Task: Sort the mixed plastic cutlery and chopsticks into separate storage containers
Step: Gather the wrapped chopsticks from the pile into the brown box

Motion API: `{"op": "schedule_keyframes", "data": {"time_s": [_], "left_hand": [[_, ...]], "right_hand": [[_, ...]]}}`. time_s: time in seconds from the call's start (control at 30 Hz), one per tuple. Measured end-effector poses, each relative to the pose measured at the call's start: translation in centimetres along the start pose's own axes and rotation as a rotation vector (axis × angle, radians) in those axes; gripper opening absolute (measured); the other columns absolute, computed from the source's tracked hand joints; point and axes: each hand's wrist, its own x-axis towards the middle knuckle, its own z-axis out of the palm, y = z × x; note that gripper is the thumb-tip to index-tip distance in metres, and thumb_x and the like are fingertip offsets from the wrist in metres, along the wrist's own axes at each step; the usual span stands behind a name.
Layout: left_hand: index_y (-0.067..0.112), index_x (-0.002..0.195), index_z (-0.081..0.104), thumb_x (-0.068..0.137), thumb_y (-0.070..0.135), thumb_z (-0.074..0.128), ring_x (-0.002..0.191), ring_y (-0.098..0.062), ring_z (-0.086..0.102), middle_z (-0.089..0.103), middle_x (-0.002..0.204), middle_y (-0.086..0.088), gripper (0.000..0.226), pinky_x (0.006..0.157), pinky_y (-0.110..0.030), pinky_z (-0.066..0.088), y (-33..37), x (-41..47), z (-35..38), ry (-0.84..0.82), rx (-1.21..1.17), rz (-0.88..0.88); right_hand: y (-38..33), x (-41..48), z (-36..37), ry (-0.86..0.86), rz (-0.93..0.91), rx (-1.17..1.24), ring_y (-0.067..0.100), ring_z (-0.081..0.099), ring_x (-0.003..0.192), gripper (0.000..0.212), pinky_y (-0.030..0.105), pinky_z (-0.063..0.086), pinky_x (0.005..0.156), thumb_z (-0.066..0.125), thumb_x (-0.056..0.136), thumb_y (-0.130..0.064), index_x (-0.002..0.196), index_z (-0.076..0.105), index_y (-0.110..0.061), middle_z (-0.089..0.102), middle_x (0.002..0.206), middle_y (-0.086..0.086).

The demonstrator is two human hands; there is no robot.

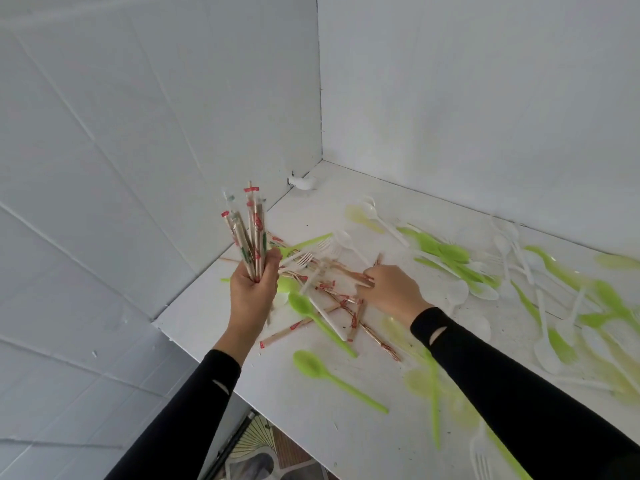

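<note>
Left hand [254,289] is gripping an upright bundle of chopsticks [247,233]. Right hand [391,289] is pinching a loose chopstick [349,273] near the left edge of the counter [207,317], green spoons [313,367] lying alongside.

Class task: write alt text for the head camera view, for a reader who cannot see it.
A person's left hand holds a bundle of wrapped chopsticks upright while the right hand reaches into loose chopsticks on a white table strewn with green and white plastic cutlery.

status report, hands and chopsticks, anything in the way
Left hand grips upright bundle of wrapped chopsticks. Right hand down on loose chopsticks, grip unclear. White forks and green spoon lie tangled across them.
</note>
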Motion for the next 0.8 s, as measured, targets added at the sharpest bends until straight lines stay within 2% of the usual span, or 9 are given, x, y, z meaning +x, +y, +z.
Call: {"op": "schedule_keyframes", "data": {"time_s": [0.1,0.2,0.27,0.33,0.4,0.43,0.6,0.7,0.8], "left_hand": [[-0.005,0.082,0.06,0.096,0.029,0.063,0.053,-0.013,0.047,0.05,0.057,-0.001,0.037,0.055,-0.027,0.043,-0.5,0.2,-0.1,-0.001,0.078,0.002],[0.003,0.089,0.065,0.097,0.026,0.06,0.057,-0.011,0.053,0.057,0.061,0.001,0.025,0.058,-0.022,0.047,-1.0,0.5,0.3,0.014,0.077,-0.005],[0.004,0.088,0.066,0.095,0.029,0.063,0.056,-0.012,0.055,0.061,0.062,0.001,0.026,0.056,-0.021,0.048,-1.4,0.7,0.7,-0.02,0.099,-0.028],[0.009,0.082,0.067,0.091,0.033,0.068,0.053,-0.008,0.055,0.063,0.058,0.005,0.026,0.054,-0.018,0.045,-1.7,1.0,1.3,-0.085,0.235,-0.015],[0.017,0.078,0.067,0.089,0.033,0.071,0.052,-0.008,0.052,0.062,0.057,0.005,0.02,0.051,-0.018,0.042,-2.0,1.1,2.0,-0.163,0.374,0.029],[0.02,0.079,0.067,0.089,0.033,0.071,0.053,-0.009,0.051,0.061,0.059,0.003,0.017,0.052,-0.021,0.041,-2.2,1.3,2.3,-0.196,0.407,0.047],[0.018,0.092,0.069,0.091,0.023,0.069,0.069,-0.015,0.06,0.07,0.078,-0.006,0.006,0.061,-0.02,0.045,-3.1,2.6,3.2,-0.275,0.511,0.054],[0.018,0.089,0.071,0.088,0.021,0.073,0.078,-0.014,0.064,0.07,0.08,0.005,0.004,0.072,-0.021,0.049,-3.1,3.4,3.3,-0.418,0.577,0.066],[0.026,0.084,0.069,0.088,0.017,0.068,0.088,-0.017,0.064,0.069,0.084,0.01,0.01,0.076,-0.03,0.052,-3.3,4.3,3.5,-0.685,0.894,0.252]], "right_hand": [[0.9,-0.9,-3.2,0.213,0.05,0.246,0.012,0.049,0.053,0.028,0.025,0.032,0.048,0.062,0.092,-0.035,0.072,0.06,-0.015,0.052,0.061,-0.006],[0.8,-2.2,-6.7,0.375,0.054,0.566,0.012,0.051,0.051,0.021,0.021,0.041,0.046,0.071,0.086,-0.03,0.078,0.07,-0.012,0.064,0.064,-0.003],[0.4,-2.7,-8.5,0.402,0.026,0.597,0.022,0.063,0.064,0.017,0.028,0.054,0.059,0.072,0.086,-0.029,0.078,0.072,-0.014,0.072,0.073,0.001],[0.2,-2.8,-9.3,0.412,0.0,0.53,0.021,0.063,0.063,0.019,0.032,0.055,0.061,0.069,0.088,-0.033,0.077,0.068,-0.018,0.068,0.068,-0.003],[-0.1,-2.9,-8.7,0.352,-0.011,0.378,0.013,0.049,0.05,0.031,0.023,0.04,0.045,0.061,0.094,-0.041,0.068,0.056,-0.023,0.052,0.057,-0.007],[-0.2,-2.9,-7.8,0.291,-0.015,0.289,0.011,0.046,0.049,0.037,0.022,0.033,0.045,0.057,0.096,-0.042,0.065,0.05,-0.025,0.046,0.055,-0.009],[0.9,-3.0,-1.0,-0.081,-0.11,0.025,0.014,0.054,0.067,0.034,0.025,0.035,0.055,0.058,0.095,-0.048,0.069,0.048,-0.027,0.052,0.071,-0.009],[1.4,-3.4,1.1,-0.108,-0.159,-0.074,0.014,0.056,0.085,0.024,0.029,0.035,0.066,0.059,0.093,-0.048,0.099,0.06,-0.026,0.052,0.095,-0.01],[2.3,-3.4,1.6,-0.052,-0.169,-0.206,0.021,0.06,0.095,0.026,0.03,0.038,0.069,0.051,0.098,-0.036,0.117,0.057,-0.019,0.055,0.108,-0.005]]}}
